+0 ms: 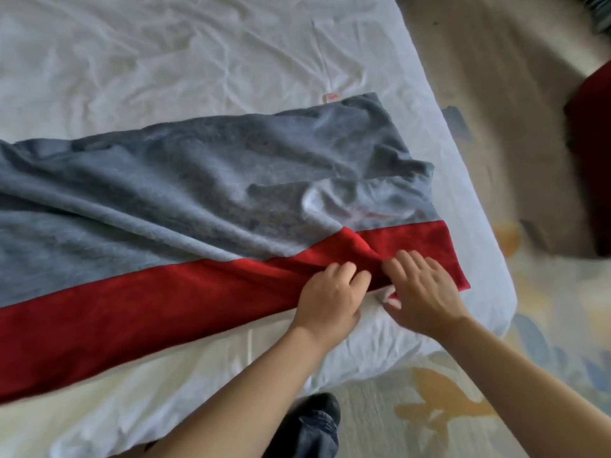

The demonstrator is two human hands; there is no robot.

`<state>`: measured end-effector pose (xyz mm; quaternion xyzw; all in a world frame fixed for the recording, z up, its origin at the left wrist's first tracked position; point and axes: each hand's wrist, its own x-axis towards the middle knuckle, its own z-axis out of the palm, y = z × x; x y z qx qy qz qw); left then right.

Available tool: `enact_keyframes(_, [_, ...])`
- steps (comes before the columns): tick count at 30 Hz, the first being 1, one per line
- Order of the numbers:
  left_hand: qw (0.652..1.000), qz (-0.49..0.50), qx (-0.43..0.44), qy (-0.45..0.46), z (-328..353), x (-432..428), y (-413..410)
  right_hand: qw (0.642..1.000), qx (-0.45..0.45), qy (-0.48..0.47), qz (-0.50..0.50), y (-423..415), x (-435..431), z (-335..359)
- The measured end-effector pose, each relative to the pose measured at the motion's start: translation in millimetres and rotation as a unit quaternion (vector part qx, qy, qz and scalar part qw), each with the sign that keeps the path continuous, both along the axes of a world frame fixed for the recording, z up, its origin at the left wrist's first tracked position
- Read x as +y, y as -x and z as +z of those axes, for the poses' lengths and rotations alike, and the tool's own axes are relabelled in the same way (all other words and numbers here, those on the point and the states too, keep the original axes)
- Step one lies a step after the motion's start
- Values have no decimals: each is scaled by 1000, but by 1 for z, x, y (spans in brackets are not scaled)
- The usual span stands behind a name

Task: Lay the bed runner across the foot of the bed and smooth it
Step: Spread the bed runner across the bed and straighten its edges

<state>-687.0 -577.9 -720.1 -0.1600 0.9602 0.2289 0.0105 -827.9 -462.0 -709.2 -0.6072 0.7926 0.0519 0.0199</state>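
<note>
Smoothing is the step in hand, judged from how the cloth lies: the bed runner point(198, 200) is already spread across the white sheet of the bed point(165, 54), with its right end stopping just short of the mattress corner, but it is far from flat. Both hands are set on the red band point(115, 322) that forms the runner's near edge. The left hand point(330, 299) is curled, its fingertips pinching a raised fold of the red cloth; the right hand point(425, 292) is spread flat with fingers extended, pressing the cloth down just beside that fold, nothing being gripped by it.

The runner is made of a soft, napped fabric, fleece-like in look: a broad grey-blue field bordered by the deep red band. Long shallow ridges run through the grey part, and a crumpled knot is gathered near the right end, where a pale underside is turned up. The sheet beneath is thin, white and finely creased.

The next move is likely to call for the pinched fold to be drawn out toward the right end while the flat palm is swept along the band, after which the bunched grey area would need to be stroked outward. A patterned floor point(446, 408) and a dark shoe point(319, 411) are seen below the bed's edge.
</note>
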Motion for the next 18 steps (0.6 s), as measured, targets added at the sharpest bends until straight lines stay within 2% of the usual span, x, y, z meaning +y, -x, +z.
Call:
enact_keyframes(3, [998,-16,46,46,0,17,23,1000,14,-17,2,19,14,0])
enact_keyframes(7, [995,13,-28,96,-2,33,58,999,8,9,50,47,29,-2])
enact_keyframes(11, [993,22,-69,96,3,53,87,997,9,20,71,81,50,-1])
enact_keyframes(18, [995,-10,-31,93,2,108,142,999,13,8,40,136,108,5])
